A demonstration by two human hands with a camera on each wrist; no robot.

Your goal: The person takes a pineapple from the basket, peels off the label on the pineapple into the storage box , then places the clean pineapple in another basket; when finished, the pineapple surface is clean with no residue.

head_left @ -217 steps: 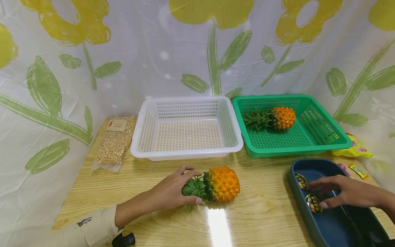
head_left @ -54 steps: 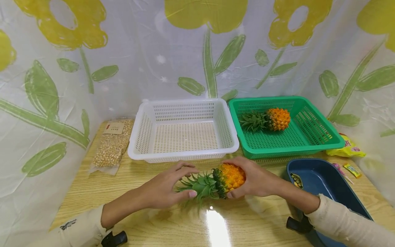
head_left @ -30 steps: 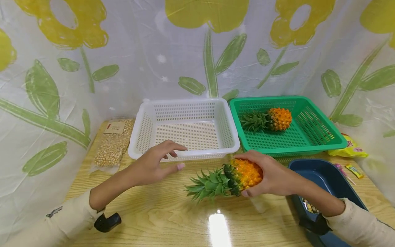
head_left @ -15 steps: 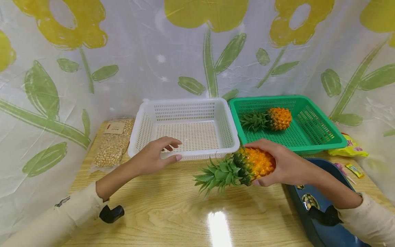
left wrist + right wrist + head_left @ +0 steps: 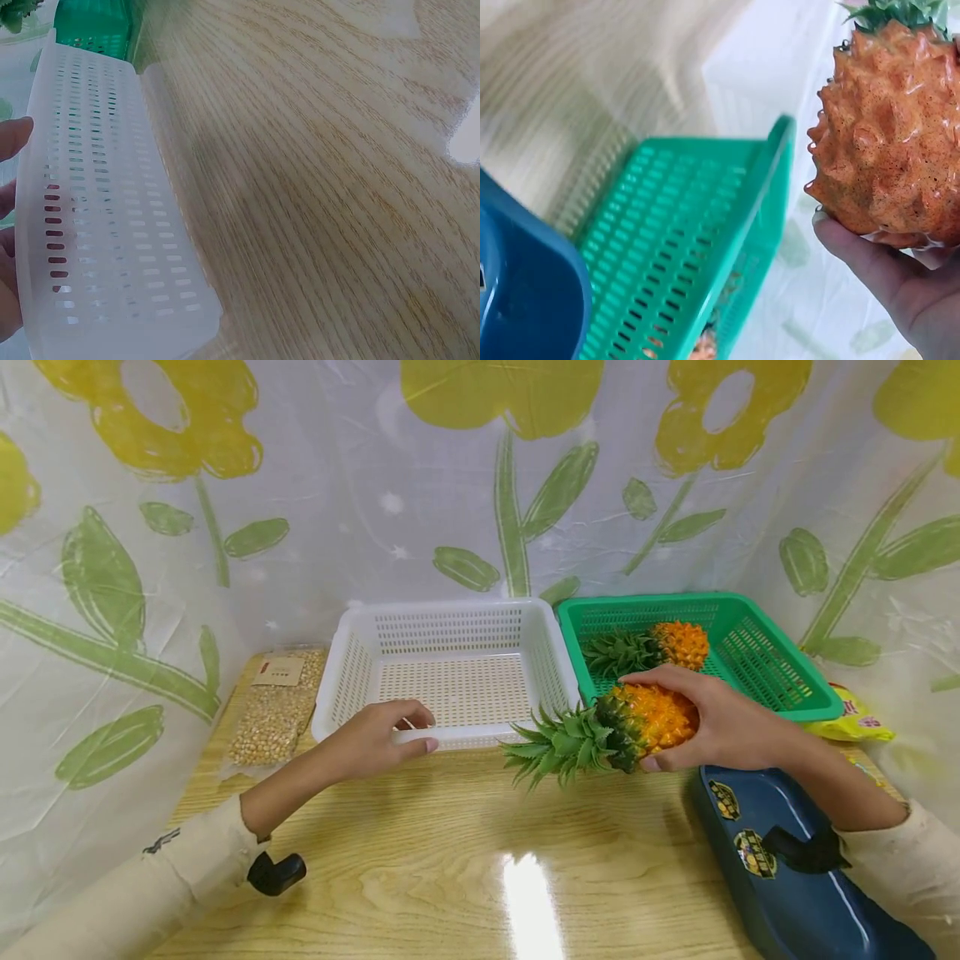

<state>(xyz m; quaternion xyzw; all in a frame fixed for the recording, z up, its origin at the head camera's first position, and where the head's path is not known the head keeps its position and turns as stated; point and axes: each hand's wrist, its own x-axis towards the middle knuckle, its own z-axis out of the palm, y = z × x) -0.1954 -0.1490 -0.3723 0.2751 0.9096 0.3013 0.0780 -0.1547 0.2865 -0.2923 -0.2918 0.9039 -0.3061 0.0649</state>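
My right hand (image 5: 720, 718) grips an orange pineapple (image 5: 663, 718) round its body, its leafy crown pointing left. The pineapple is held above the table, before the front rim of the green basket (image 5: 720, 727). Inside that basket lies another pineapple (image 5: 681, 643). In the right wrist view, the held pineapple (image 5: 892, 135) shows its spiky skin, with a thumb beneath. My left hand (image 5: 371, 739) hovers with loosely bent fingers over the front rim of the white basket (image 5: 457, 735). Some of its fingers (image 5: 11, 139) appear beyond the basket wall in the left wrist view.
A bag of corn kernels (image 5: 270, 718) lies left of the white basket. At the right stands a dark blue tray (image 5: 780, 893) with stickers, partly under my right forearm. A yellow packet (image 5: 855, 718) lies behind it. A flower-printed curtain (image 5: 337, 485) encloses the table.
My right hand has taken the pineapple by its body and lifted it rightward and up to the green basket. My left hand has left its crown and moved to the white basket.
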